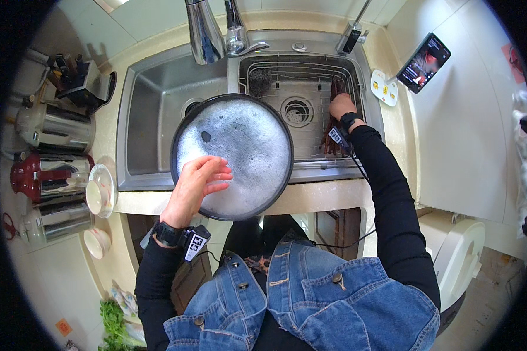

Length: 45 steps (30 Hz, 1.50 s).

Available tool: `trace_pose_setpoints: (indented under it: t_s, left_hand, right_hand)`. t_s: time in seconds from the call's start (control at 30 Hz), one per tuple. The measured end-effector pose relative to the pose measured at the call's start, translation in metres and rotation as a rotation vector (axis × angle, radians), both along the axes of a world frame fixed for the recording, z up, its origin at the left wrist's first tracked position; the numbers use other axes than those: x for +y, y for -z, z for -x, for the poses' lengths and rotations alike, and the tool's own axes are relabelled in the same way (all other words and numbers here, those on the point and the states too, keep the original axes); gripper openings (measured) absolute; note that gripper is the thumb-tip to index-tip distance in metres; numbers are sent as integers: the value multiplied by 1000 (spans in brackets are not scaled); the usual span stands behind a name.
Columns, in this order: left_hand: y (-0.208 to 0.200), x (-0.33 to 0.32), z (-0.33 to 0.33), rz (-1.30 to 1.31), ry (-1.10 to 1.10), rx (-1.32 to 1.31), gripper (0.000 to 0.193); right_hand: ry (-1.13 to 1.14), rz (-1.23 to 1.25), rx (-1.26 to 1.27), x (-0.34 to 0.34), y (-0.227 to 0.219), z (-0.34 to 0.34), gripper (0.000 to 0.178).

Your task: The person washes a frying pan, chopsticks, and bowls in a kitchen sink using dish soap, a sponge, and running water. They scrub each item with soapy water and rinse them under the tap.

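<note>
A wide round pan (291,159) with a dark rim sits over the front of the sink, left of its middle, with white suds (249,146) across its inside. Over the suds hovers my left hand (196,186), palm turned inward and fingers loosely stretched, holding nothing that I can see. In the right basin, my right hand (342,106) is closed on a bundle of dark reddish-brown chopsticks (337,86). The bundle lies along the right side of a wire rack (310,75). My right fingertips are hidden beneath the hand.
A dark mesh scourer (260,81) lies in the rack's far left corner. Behind stands a chrome faucet (208,38). At right, a phone (425,62) is propped above the counter. Several pots, including a red one (47,176), and bowls (97,196) line the left counter.
</note>
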State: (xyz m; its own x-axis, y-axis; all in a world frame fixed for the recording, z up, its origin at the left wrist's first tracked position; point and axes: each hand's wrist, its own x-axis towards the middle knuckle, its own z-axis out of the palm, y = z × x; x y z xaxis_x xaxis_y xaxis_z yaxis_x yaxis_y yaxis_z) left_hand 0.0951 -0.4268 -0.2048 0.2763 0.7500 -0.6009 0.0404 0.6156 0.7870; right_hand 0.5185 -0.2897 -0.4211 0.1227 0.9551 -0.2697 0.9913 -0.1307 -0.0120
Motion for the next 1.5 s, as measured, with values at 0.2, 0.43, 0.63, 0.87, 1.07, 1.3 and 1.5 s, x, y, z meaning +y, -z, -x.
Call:
trace_pose_setpoints:
  t_s: [0.2, 0.43, 0.63, 0.87, 1.07, 1.3, 1.5]
  left_hand:
    - [1, -3, -3, 18, 23, 19, 37]
    - [7, -5, -6, 54, 7, 12, 35]
    - [6, -5, -5, 47, 2, 15, 35]
    - [9, -2, -4, 44, 3, -6, 36]
    - [11, 1, -4, 59, 16, 4, 35]
    - [4, 3, -7, 35, 37, 28, 36]
    - [14, 0, 0, 3, 108, 136, 34]
  right_hand:
    - [48, 57, 92, 28, 7, -13, 28]
    - [-102, 117, -19, 41, -1, -23, 34]
    - [171, -28, 190, 19, -4, -9, 35]
    - [273, -62, 192, -11, -35, 12, 59]
    - [323, 29, 52, -23, -35, 46, 96]
    - [269, -21, -89, -18, 2, 30, 72]
    - [193, -47, -23, -22, 18, 9, 66]
